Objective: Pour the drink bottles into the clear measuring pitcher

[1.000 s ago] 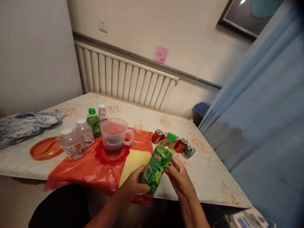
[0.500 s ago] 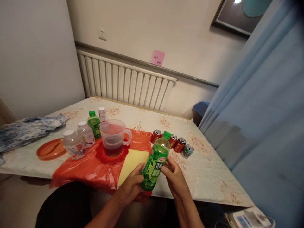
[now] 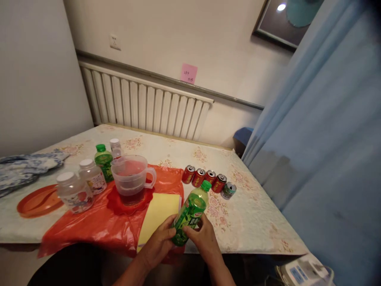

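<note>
A green-labelled drink bottle [image 3: 193, 206] with a green cap is held tilted, its top leaning right, over the table's front edge. My left hand [image 3: 159, 240] grips its lower left side. Around its right side, my right hand [image 3: 204, 238] is closed, thumb across the label. Beneath and to the left lies a yellow sheet or pad [image 3: 159, 214] on red plastic sheeting [image 3: 89, 228]. Beyond the bottle stands a row of red drink cans [image 3: 200, 178], with a green can [image 3: 228, 190] at its right end.
A clear measuring jug [image 3: 131, 178] with liquid stands on a red scalloped dish [image 3: 114, 200]. To its left are white-lidded jars [image 3: 74, 194], another green bottle [image 3: 104, 163] and an orange lid-like disc [image 3: 38, 200]. A blue curtain [image 3: 312, 139] hangs at right; a radiator [image 3: 149, 101] lines the wall.
The bottle has turned slightly in my hands, its label facing further right, and my right hand has shifted lower around it. The whole view has swung a little to the right.
</note>
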The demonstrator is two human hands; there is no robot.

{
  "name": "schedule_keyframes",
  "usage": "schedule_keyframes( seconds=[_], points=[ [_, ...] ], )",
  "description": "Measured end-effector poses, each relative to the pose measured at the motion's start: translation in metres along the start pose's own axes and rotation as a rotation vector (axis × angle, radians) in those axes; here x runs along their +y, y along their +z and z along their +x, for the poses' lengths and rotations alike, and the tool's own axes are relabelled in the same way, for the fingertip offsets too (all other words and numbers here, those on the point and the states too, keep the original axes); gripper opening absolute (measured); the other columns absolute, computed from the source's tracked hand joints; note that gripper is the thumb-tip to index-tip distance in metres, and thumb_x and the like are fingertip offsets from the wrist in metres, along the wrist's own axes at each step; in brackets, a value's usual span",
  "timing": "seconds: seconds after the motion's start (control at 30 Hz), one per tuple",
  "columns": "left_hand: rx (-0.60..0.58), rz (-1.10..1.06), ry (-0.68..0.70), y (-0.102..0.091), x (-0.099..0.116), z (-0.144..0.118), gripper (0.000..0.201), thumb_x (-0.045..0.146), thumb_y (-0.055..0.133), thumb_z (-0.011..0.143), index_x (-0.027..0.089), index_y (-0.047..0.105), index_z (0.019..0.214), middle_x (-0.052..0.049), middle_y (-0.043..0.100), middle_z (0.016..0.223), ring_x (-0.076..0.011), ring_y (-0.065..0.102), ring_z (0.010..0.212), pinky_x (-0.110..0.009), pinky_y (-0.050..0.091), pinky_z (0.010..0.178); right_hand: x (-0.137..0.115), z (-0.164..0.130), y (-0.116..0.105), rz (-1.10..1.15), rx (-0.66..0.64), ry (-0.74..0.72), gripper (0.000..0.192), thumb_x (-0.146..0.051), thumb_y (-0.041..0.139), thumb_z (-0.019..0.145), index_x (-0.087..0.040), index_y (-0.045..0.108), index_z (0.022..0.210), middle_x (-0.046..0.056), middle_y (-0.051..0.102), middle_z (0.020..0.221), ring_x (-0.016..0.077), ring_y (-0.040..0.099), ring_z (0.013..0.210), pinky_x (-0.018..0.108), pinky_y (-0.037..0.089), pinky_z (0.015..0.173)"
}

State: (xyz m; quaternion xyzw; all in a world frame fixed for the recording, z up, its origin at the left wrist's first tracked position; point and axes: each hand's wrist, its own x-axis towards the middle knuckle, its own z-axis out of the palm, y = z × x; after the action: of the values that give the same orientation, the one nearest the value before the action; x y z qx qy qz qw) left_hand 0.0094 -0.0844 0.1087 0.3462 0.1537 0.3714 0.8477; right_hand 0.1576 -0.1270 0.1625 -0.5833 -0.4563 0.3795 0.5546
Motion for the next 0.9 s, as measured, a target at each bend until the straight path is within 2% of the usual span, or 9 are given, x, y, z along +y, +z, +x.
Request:
schedule_keyframes(
  seconds=[0.07, 0.13, 0.17, 0.23, 0.27, 0.37, 0.47, 0.67, 0.9],
  points=[
    [0.015, 0.114, -0.027, -0.007, -0.003, 0.008, 0.055, 0.038, 0.072, 0.077, 0.021, 0.056, 0.126, -0.011, 0.065, 0.119, -0.0258, 0.066, 0.102, -0.037, 0.05, 0.086, 0.008, 0.005, -0.005, -0.02, 0.081, -0.001, 0.033, -0.023, 0.075, 0.063, -0.018, 0.066, 0.095, 0.005, 0.075, 0.086, 0.0249, 0.071, 0.079, 0.033, 0.057, 0.068],
    [0.075, 0.372, 0.011, -0.019, -0.004, 0.017, 0.051, 0.041, 0.066, 0.081, 0.02, 0.056, 0.127, -0.011, 0.066, 0.119, -0.0254, 0.066, 0.102, -0.038, 0.051, 0.087, 0.012, 0.013, -0.015, -0.066, 0.165, -0.005, 0.032, -0.027, 0.076, 0.062, -0.018, 0.067, 0.091, 0.004, 0.075, 0.08, 0.0243, 0.07, 0.074, 0.033, 0.056, 0.067],
    [0.145, 0.566, 0.072, -0.026, -0.003, 0.022, 0.047, 0.041, 0.063, 0.083, 0.018, 0.058, 0.124, -0.011, 0.067, 0.115, -0.0255, 0.066, 0.102, -0.038, 0.051, 0.088, 0.013, 0.018, -0.022, -0.101, 0.209, -0.014, 0.032, -0.029, 0.077, 0.061, -0.018, 0.067, 0.089, 0.004, 0.074, 0.078, 0.024, 0.069, 0.072, 0.033, 0.055, 0.065],
    [0.356, 1.087, 0.222, -0.043, 0.003, 0.03, 0.035, 0.039, 0.056, 0.084, 0.017, 0.062, 0.11, -0.01, 0.069, 0.103, -0.0259, 0.066, 0.096, -0.041, 0.053, 0.086, 0.013, 0.028, -0.035, -0.185, 0.29, -0.042, 0.031, -0.032, 0.079, 0.059, -0.019, 0.068, 0.085, 0.003, 0.073, 0.075, 0.0233, 0.068, 0.069, 0.032, 0.053, 0.063],
    [0.414, 1.169, 0.263, -0.052, 0.007, 0.032, 0.032, 0.036, 0.055, 0.084, 0.016, 0.062, 0.107, -0.011, 0.067, 0.106, -0.0279, 0.064, 0.1, -0.045, 0.051, 0.09, 0.014, 0.034, -0.041, -0.222, 0.322, -0.054, 0.031, -0.032, 0.079, 0.058, -0.019, 0.068, 0.084, 0.003, 0.073, 0.075, 0.0232, 0.067, 0.068, 0.032, 0.052, 0.063],
    [0.502, 1.317, 0.351, -0.075, 0.018, 0.033, 0.027, 0.033, 0.053, 0.083, 0.019, 0.061, 0.104, -0.012, 0.062, 0.11, -0.0316, 0.055, 0.112, -0.054, 0.039, 0.105, 0.019, 0.052, -0.051, -0.28, 0.373, -0.068, 0.032, -0.032, 0.08, 0.057, -0.019, 0.067, 0.084, 0.004, 0.073, 0.077, 0.0241, 0.067, 0.069, 0.033, 0.051, 0.065],
    [0.518, 1.455, 0.399, -0.092, 0.019, 0.027, 0.022, 0.028, 0.053, 0.082, 0.02, 0.062, 0.101, -0.011, 0.061, 0.112, -0.0327, 0.05, 0.116, -0.056, 0.034, 0.108, 0.03, 0.071, -0.05, -0.306, 0.375, -0.082, 0.033, -0.033, 0.079, 0.058, -0.019, 0.067, 0.086, 0.005, 0.073, 0.08, 0.0258, 0.068, 0.073, 0.035, 0.051, 0.069],
    [0.542, 1.823, 0.444, -0.115, 0.002, 0.021, 0.025, 0.021, 0.048, 0.088, 0.023, 0.06, 0.11, -0.009, 0.061, 0.12, -0.0284, 0.052, 0.119, -0.048, 0.04, 0.107, 0.053, 0.107, -0.034, -0.374, 0.372, -0.133, 0.034, -0.033, 0.075, 0.063, -0.018, 0.064, 0.091, 0.007, 0.072, 0.086, 0.0255, 0.067, 0.075, 0.034, 0.05, 0.069],
    [0.569, 1.94, 0.458, -0.124, -0.004, 0.021, 0.028, 0.018, 0.047, 0.089, 0.022, 0.06, 0.114, -0.008, 0.063, 0.122, -0.0263, 0.055, 0.119, -0.046, 0.044, 0.106, 0.077, 0.145, -0.017, -0.439, 0.363, -0.182, 0.038, -0.038, 0.074, 0.062, -0.019, 0.064, 0.094, 0.007, 0.073, 0.087, 0.0251, 0.068, 0.077, 0.033, 0.051, 0.07]
  ],
)
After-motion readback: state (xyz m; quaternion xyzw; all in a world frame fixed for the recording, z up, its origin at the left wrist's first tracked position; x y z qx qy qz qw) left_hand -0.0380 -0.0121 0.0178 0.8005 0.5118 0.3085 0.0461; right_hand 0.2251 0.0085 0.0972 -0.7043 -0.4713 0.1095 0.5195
